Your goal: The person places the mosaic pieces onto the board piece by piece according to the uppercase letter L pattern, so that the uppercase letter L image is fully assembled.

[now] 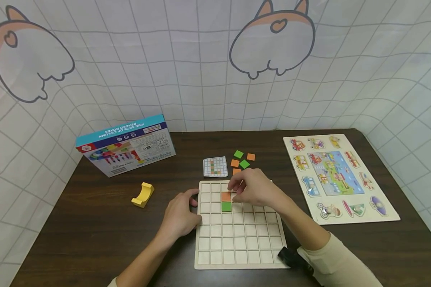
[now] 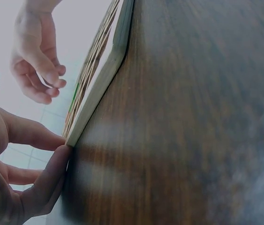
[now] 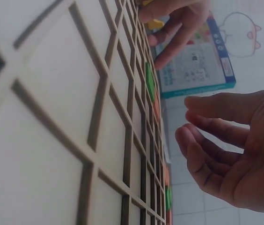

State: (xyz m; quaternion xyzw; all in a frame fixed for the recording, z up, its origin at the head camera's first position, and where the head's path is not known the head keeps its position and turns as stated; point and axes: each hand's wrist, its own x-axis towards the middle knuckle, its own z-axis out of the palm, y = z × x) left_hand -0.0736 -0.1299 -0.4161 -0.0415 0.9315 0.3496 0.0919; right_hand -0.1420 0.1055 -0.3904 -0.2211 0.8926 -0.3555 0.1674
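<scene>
On the table lies a pale wooden grid board [image 1: 233, 242]. An orange square tile [image 1: 226, 197] and a green square tile [image 1: 226, 206] sit in neighbouring cells of one column. My left hand [image 1: 179, 213] rests at the board's left edge, its thumb and fingertips touching the side. Over the upper part of the board, beside the orange tile, is my right hand [image 1: 256, 187]. Its fingers bend loosely with nothing between them, as the right wrist view shows, and stand off the grid. A small card with a coloured grid pattern [image 1: 215, 166] lies behind the board.
Several loose green and orange tiles [image 1: 244, 164] lie behind the board, right of the card. A toy box [image 1: 136, 149] stands at the back left, with a yellow curved block [image 1: 143, 195] in front. A picture puzzle board [image 1: 373, 207] lies on the right.
</scene>
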